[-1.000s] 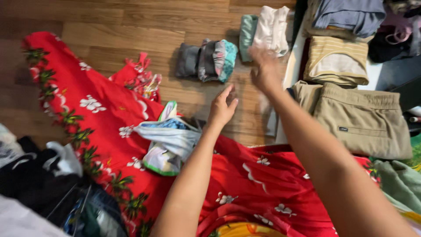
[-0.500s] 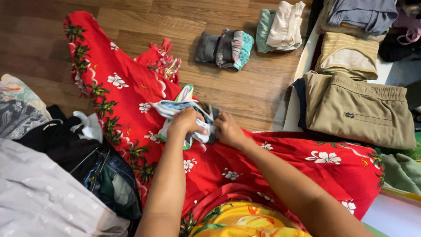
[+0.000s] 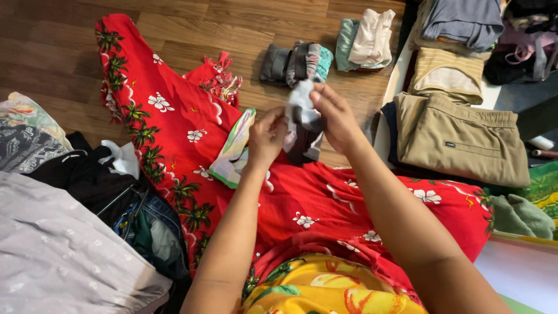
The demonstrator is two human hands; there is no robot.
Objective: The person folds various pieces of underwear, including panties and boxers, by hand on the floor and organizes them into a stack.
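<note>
Since half a second ago both hands have come up off the lap, lifting a small grey-and-white garment (image 3: 303, 119) clear of the red floral cloth (image 3: 325, 203); it now hangs in the air between them rather than lying bunched on the cloth. It looks picked up for handling, not yet laid out.

Left hand (image 3: 266, 138): fingers closed in a pinch on the garment's lower left edge. Right hand (image 3: 336, 116): fingers curled shut on the upper part, holding it near the top. The garment droops below the grip, dark grey part lowest.

Just left of the left hand, a white, green-trimmed patterned piece (image 3: 232, 154) lies on the red cloth. Beyond the hands, on the wooden floor (image 3: 174, 29), a folded grey and teal bundle (image 3: 296, 63), and next to it a folded cream and mint pile (image 3: 366, 40). To the right, folded khaki trousers (image 3: 459, 139) with a striped yellow piece (image 3: 447, 72) behind. At lower left, a heap of dark and grey clothes (image 3: 75, 232). Yellow printed fabric (image 3: 314, 288) lies nearest the body.
</note>
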